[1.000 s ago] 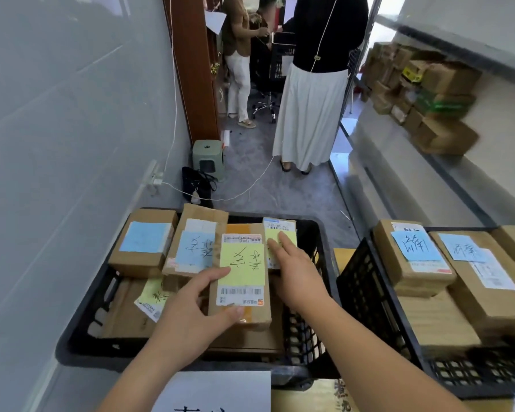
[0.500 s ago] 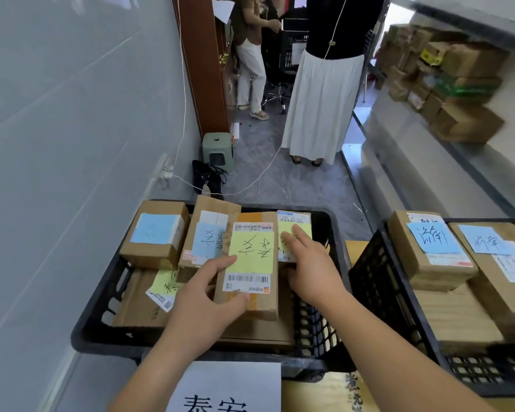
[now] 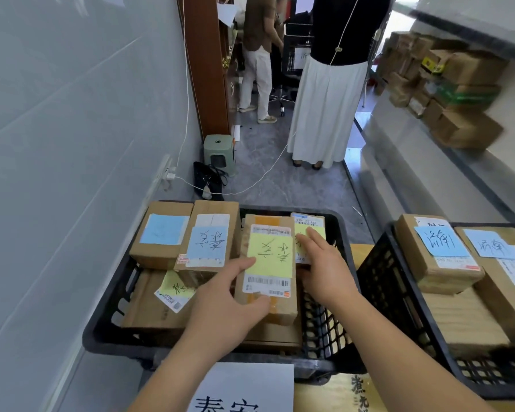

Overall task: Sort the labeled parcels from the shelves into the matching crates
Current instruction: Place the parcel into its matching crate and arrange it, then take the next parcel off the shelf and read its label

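A cardboard parcel with a yellow handwritten note lies on top of other parcels in the black crate in front of me. My left hand grips its near left corner, thumb underneath and index finger across the note. My right hand lies flat, fingers apart, against the parcel's right side and on a smaller parcel with a yellow note. Two parcels with blue notes sit at the crate's far left. A white paper sign hangs on the crate's front.
A second black crate on the right holds parcels with blue notes. Shelves on the right carry stacked cardboard boxes. Two people stand in the aisle ahead. A green stool, a black bag and a white cable lie by the left wall.
Both hands and the yellow-noted parcel stay nearly where they were. My view has shifted slightly so the crate sits higher and the front sign shows more.
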The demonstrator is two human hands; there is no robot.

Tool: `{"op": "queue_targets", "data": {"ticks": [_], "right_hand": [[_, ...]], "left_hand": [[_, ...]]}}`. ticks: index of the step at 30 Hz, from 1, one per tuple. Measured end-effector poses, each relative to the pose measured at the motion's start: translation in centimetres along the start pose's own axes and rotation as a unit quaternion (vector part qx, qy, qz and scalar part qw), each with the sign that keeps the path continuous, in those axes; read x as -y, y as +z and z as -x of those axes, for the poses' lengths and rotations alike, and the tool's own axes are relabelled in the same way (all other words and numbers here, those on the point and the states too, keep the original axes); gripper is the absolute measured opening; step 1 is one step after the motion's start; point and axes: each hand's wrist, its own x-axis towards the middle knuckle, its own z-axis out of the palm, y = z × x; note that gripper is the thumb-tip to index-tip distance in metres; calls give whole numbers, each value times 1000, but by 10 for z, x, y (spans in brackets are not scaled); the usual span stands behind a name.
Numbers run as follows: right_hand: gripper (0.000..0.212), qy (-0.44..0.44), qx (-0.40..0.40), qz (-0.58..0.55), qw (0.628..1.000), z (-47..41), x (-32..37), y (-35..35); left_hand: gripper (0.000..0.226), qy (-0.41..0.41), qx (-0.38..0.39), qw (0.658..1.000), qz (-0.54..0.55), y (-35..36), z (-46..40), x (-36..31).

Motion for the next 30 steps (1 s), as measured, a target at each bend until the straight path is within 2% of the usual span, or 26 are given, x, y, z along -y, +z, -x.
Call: {"op": "queue_targets", "data": {"ticks": [8, 11, 15, 17, 20, 23, 26, 30], "right_hand": [[86, 10, -8, -2, 1000, -3, -7, -5], [83, 10, -11, -3, 1000, -3, -5, -4], [80, -8, -3, 1, 1000, -3, -1, -3], [79, -26, 2, 13, 1000, -2, 1, -2], [80, -36, 14, 24, 999, -2, 4, -2], [80, -44, 13, 29, 999, -3, 6, -2], [80, -45, 14, 30, 998, -7, 9, -1], [78, -48, 18, 27, 998, -8, 14, 0]], "left_hand": [[55, 0, -29, 998, -51, 16, -24, 8], [48, -3, -50, 994, -99, 19, -30, 21], [45, 42, -91, 977, -186, 33, -33, 33], [44, 42, -90, 955, -280, 35, -34, 37], [41, 45, -82, 894, -439, 31, -36, 39], [55, 79, -51, 854, -512, 32, -36, 30], [54, 103, 14, 832, -545, 35, -44, 25], [39, 101, -1, 828, -551, 27, -60, 20]]}}
